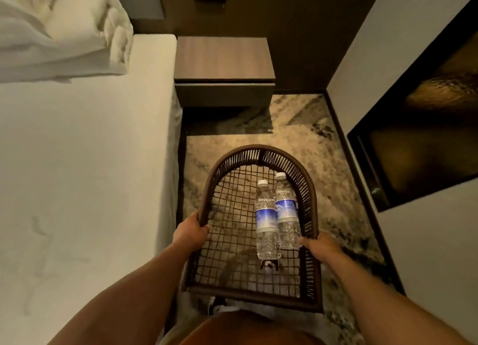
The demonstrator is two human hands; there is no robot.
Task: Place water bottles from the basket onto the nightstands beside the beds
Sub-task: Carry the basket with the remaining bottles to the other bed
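Both hands are carrying the basket (258, 153) down the gap between the bed (90, 150) and the wall. The left hand (191, 232) is wrapping closed around the left rim, and the right hand (319, 244) is closing on the right rim, fingers curled over the edge. Two water bottles (266, 218) are lying side by side on the open mesh floor, touching each other, white caps pointing ahead toward the nightstand (223, 57), whose wooden top is showing nothing on it.

These bottles are looking full and sealed, so I'm judging them moderately heavy for their size, thin-walled and slightly squeezable, smooth enough to roll on that mesh if the basket tips. The best hold is probably around the labelled middle, where the blue band gives some grip, or just under the cap. One hand will have to be letting go of the rim first, so the woven basket, light and fairly stiff, may need resting somewhere.
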